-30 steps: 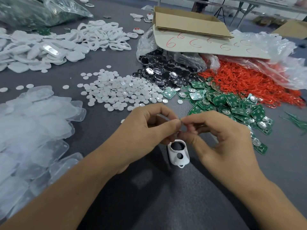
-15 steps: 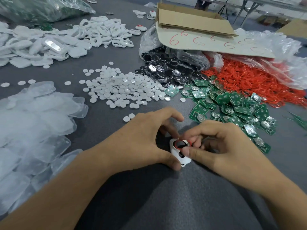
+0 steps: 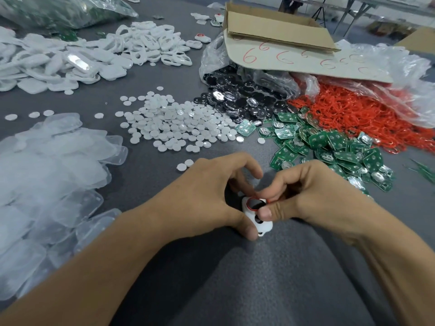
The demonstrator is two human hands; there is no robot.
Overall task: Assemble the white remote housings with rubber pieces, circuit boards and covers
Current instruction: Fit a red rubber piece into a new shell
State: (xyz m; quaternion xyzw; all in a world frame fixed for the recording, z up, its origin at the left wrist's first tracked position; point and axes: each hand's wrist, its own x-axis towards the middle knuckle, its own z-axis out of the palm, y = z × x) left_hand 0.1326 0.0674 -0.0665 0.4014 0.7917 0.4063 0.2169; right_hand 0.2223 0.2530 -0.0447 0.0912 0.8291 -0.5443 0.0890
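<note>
A small white remote housing (image 3: pixel 263 225) lies on the grey table (image 3: pixel 235 278) between my hands. A thin red rubber ring (image 3: pixel 251 199) sits around its large round opening. My left hand (image 3: pixel 207 198) grips the housing, thumb on its near left edge and fingers curled over its far end. My right hand (image 3: pixel 313 194) pinches the ring at the opening's right side, thumb tip pressing down on the housing. Much of the housing is hidden under my fingers.
Piles ring the work spot: green circuit boards (image 3: pixel 329 147), red rubber rings (image 3: pixel 367 116), black button pieces (image 3: pixel 237 95), white discs (image 3: pixel 179 123), clear covers (image 3: pixel 47 175), white housings (image 3: pixel 77 57). A cardboard box (image 3: pixel 277 27) stands behind.
Both hands came down from mid-air to the table with the housing. The red ring, earlier pinched between the fingertips above it, now sits around the housing's large opening.
</note>
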